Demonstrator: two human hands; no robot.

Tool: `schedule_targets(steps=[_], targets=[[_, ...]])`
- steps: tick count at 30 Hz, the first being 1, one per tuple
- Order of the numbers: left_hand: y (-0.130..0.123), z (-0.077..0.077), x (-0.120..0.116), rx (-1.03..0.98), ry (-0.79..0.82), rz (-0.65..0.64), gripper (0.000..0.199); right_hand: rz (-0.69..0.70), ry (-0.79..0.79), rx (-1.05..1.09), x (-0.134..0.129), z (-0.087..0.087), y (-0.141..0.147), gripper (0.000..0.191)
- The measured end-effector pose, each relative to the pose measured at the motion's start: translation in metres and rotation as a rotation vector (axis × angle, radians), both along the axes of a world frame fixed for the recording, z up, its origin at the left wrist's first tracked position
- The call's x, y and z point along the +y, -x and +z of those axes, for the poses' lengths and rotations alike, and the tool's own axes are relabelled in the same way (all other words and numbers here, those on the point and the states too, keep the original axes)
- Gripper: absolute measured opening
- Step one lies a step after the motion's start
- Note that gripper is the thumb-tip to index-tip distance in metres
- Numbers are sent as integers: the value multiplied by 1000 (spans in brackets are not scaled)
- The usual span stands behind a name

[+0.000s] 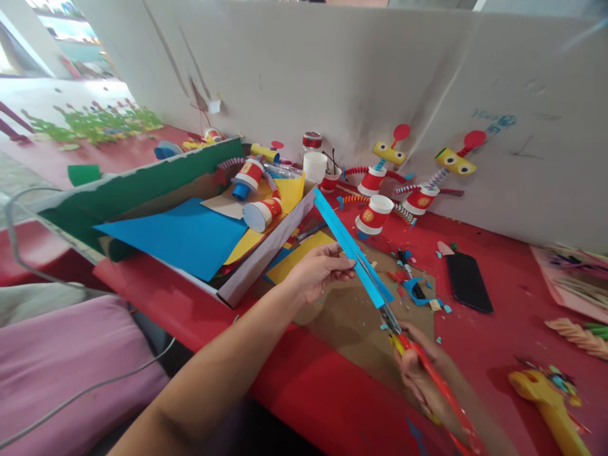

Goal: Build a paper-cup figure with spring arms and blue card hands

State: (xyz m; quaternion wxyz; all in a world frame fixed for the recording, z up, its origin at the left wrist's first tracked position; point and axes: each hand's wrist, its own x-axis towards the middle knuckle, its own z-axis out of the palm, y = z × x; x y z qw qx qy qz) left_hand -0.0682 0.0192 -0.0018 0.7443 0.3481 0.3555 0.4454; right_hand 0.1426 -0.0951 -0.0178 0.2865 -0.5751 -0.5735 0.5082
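Observation:
My left hand [325,269] pinches a long strip of blue paper [339,228] by its edge, near the strip's middle. The strip slants from the upper left down to the right. My right hand [418,364] grips a pair of scissors [430,370] with red handles. Their blades lie along the lower half of the strip, with blue paper on both sides of them. Something yellow also shows at my right hand, but I cannot make out what it is. Beneath both hands is a brown board [346,323] strewn with small paper scraps.
An open box [259,263] of coloured paper and paper-cup figures stands left. More cup figures [375,215] line the back near the white wall. A black phone [469,282] and a yellow glue gun [546,399] lie right. A grey cable [90,392] hangs at lower left.

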Motion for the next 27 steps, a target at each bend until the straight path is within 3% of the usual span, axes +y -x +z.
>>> schedule_targets(steps=[5,12,27], targets=[[1,0,0,65,-54,9,12,-50,-198,-244,2,0,2,55],[0,1,-1,45,-45,26,16,-61,-265,-386,-1,12,8,41],[-1,4,-1,119,-14,56,9,-112,-111,-272,1,2,7,39]])
